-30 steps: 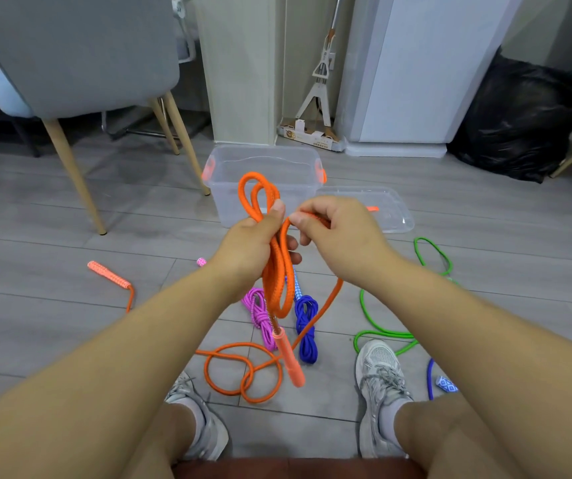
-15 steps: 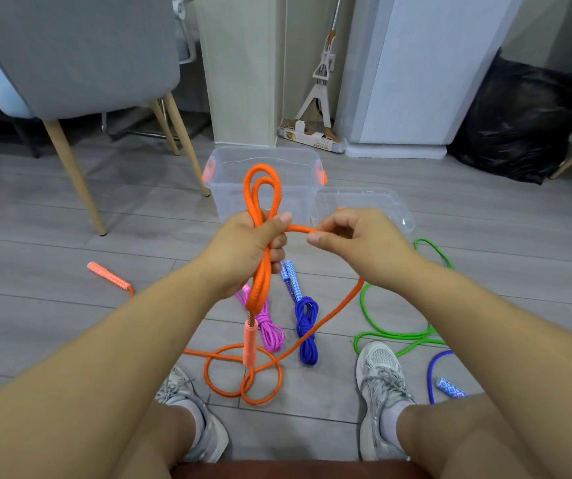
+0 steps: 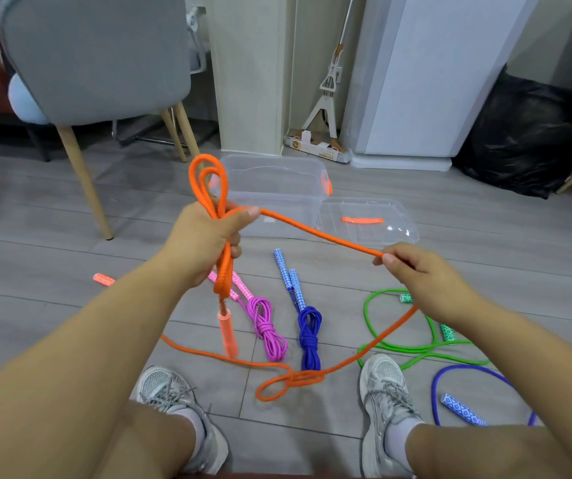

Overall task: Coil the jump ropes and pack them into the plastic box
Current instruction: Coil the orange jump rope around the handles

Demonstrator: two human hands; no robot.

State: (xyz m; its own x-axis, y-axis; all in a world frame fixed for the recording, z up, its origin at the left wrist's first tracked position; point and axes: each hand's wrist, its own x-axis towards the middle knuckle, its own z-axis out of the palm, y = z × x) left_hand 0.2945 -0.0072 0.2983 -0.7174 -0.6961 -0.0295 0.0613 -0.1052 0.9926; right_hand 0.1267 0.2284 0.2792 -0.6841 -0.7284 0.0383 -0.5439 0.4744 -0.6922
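Gripped folded loops of a soft orange braided jump rope (image 3: 319, 234) in the curled left hand (image 3: 205, 243), pinched its free run taut with the right hand (image 3: 422, 276), thumb to forefinger — judged light and limp, best held mid-bundle. Worked just short of the clear plastic box (image 3: 279, 174).

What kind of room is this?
Probably a home, maybe a dining or utility corner: grey wood-look plank floor, grey upholstered chair with wooden legs, white mop leaning by the wall.
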